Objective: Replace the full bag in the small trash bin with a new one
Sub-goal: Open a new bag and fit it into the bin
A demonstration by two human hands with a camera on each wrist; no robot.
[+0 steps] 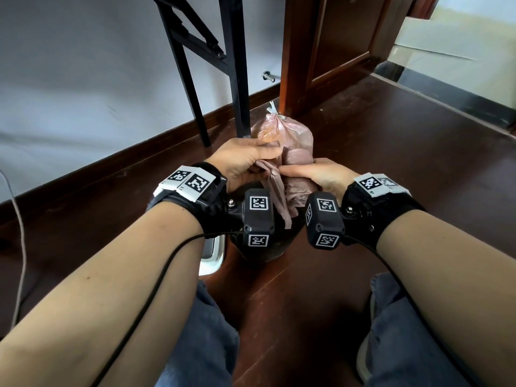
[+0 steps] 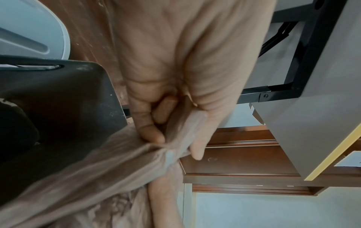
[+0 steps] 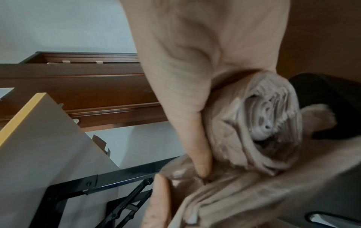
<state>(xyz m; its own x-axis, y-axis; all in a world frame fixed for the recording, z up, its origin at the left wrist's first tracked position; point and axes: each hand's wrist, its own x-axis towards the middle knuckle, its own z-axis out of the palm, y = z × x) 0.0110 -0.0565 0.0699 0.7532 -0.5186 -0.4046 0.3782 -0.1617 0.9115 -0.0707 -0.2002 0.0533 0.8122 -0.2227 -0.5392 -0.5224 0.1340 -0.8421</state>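
Above the small black plastic bin (image 1: 262, 247), my left hand (image 1: 243, 159) pinches a thin, slippery pink bag strip (image 1: 279, 196); my right hand (image 1: 321, 174) grips the soft pink bag roll (image 3: 273, 117), best held at its edge.

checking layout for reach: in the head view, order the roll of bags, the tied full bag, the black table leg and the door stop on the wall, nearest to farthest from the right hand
1. roll of bags: held in the right hand.
2. tied full bag: on the floor just beyond both hands.
3. black table leg: behind the bag, to the left.
4. door stop: on the wall, farthest back.

Left hand (image 1: 245, 157) and right hand (image 1: 321, 174) (fingers curled) meet, pinching.
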